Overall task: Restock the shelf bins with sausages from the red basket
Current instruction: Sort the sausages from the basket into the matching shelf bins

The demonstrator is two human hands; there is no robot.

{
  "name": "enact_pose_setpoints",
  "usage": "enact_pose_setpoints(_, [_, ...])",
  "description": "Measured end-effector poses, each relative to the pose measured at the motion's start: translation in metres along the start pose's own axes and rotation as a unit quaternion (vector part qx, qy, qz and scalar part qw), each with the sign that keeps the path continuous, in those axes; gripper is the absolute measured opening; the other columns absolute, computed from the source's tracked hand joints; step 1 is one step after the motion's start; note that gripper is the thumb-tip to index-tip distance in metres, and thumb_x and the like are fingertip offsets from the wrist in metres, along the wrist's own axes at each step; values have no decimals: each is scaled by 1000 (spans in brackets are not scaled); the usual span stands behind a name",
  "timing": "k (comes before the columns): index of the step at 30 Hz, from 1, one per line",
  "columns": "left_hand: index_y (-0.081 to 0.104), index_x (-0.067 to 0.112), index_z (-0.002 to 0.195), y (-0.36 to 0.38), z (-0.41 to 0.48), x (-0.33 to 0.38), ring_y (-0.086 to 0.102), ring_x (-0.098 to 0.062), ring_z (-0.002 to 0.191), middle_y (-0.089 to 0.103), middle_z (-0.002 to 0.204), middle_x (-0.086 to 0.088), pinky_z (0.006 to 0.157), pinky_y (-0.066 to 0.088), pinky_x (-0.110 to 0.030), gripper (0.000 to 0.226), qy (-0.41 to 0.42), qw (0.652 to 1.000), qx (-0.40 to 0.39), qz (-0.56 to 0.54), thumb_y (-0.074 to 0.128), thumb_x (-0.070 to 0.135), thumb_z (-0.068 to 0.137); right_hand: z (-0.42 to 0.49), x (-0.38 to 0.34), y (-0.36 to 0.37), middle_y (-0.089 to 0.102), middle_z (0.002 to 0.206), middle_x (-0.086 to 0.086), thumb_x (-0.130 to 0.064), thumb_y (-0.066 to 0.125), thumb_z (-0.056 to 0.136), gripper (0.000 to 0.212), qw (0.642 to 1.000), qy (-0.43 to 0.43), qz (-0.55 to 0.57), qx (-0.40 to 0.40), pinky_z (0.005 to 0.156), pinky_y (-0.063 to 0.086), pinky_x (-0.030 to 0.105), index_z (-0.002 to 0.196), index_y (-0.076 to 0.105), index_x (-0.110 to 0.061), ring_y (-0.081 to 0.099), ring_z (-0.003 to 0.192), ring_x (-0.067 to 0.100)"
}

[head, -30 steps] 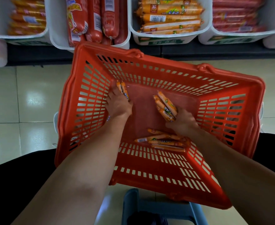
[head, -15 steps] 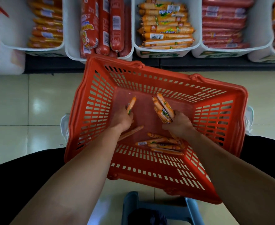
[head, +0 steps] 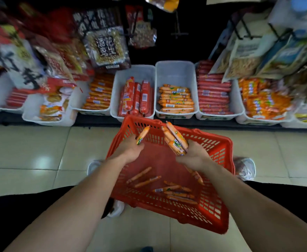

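Left hand [head: 130, 150] pinches one orange sausage [head: 142, 135] between thumb and fingers. The sausage's tip points up toward the shelf, over the far-left part of the basket [head: 199, 213]. Right hand [head: 194, 156] grips a bundle [head: 175, 140] of three or four of the same sausages, with its fingers curled round their lower ends. The tops fan up and left over the far rim.

Both hands are above the red basket, which is tilted in front of the person over the tiled floor [head: 31, 151]. Loose sausages [head: 174, 190] lie scattered on the basket bottom, mostly toward the near right. One is partly hidden under the right wrist.

A row of white bins sits on a low shelf just beyond the basket. The middle bin [head: 175, 71] holds matching orange sausages stacked sideways at its front, and its back wall is bare. The bin to its left holds fat red sausages [head: 136, 97], and the bin to its right holds thin red sausages [head: 212, 93]. Snack bags [head: 107, 48] hang above, blurred.
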State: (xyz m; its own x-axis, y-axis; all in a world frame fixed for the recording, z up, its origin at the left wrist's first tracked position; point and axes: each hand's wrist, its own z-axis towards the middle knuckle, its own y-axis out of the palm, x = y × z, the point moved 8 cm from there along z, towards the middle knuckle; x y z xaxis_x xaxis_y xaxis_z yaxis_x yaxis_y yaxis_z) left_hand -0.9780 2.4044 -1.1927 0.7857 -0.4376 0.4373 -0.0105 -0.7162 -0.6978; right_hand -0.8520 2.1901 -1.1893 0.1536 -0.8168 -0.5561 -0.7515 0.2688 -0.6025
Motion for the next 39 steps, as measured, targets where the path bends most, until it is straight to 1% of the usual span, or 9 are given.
enact_pose_setpoints(3, [49,19,105,-37,-11,26,61,-32,97,63,108,-13,71,38,-33,19,48,998,9,32,57,35,98,0,-27,-41,63,84,-5,-31,83,68,41,999,-34,-27,24,51,38,23,96,55,-23,60,69,10])
enact_pose_setpoints(7, [53,19,108,-77,-18,55,60,-19,84,63,101,-6,65,40,-32,18,108,992,-4,65,58,33,98,17,-54,-89,65,88,-1,-31,83,69,44,995,-62,-70,38,54,42,26,103,57,-20,62,70,10])
enact_pose_setpoints(12, [50,19,98,-113,-2,74,61,-22,78,61,89,-7,61,42,-34,18,131,986,3,106,57,36,97,62,-80,-124,61,89,0,-30,83,70,44,984,-91,-141,49,54,40,27,101,54,-20,57,73,13])
enact_pose_setpoints(17, [54,19,113,-118,30,60,61,-18,75,62,90,-4,60,42,-32,22,123,989,-9,85,58,35,98,125,-92,-126,62,99,2,-31,79,73,46,964,-112,-238,34,67,41,29,108,51,-20,58,84,20])
enact_pose_setpoints(21, [54,18,117,-118,58,60,57,-16,73,61,89,-4,57,39,-31,24,107,992,-13,69,56,35,99,172,-90,-119,55,102,-2,-37,80,73,73,944,-110,-310,33,69,39,29,136,47,-22,54,90,22])
enact_pose_setpoints(23, [55,17,115,-119,69,65,57,-17,73,61,89,-5,58,39,-32,24,105,992,3,67,56,35,100,191,-87,-115,59,112,3,-37,81,72,79,938,-108,-328,28,71,43,31,141,45,-23,57,97,24])
enact_pose_setpoints(28, [50,24,107,-100,85,75,56,-13,76,58,88,1,58,37,-28,15,103,992,-12,70,55,35,100,225,-87,-107,58,130,7,-40,80,72,80,945,-118,-302,34,92,50,36,143,44,-25,55,115,26])
enact_pose_setpoints(33, [50,24,108,-81,90,75,57,-14,65,58,81,0,55,41,-29,15,111,993,-25,35,54,37,100,248,-98,-109,62,126,1,-47,79,74,80,934,-131,-330,50,92,45,36,142,42,-30,58,114,26])
enact_pose_setpoints(39, [49,28,119,-82,97,63,58,-12,66,58,85,2,53,39,-25,21,101,994,-27,37,52,37,101,264,-81,-109,45,148,3,-40,80,75,96,953,-77,-292,-16,103,38,40,154,25,-42,42,132,27])
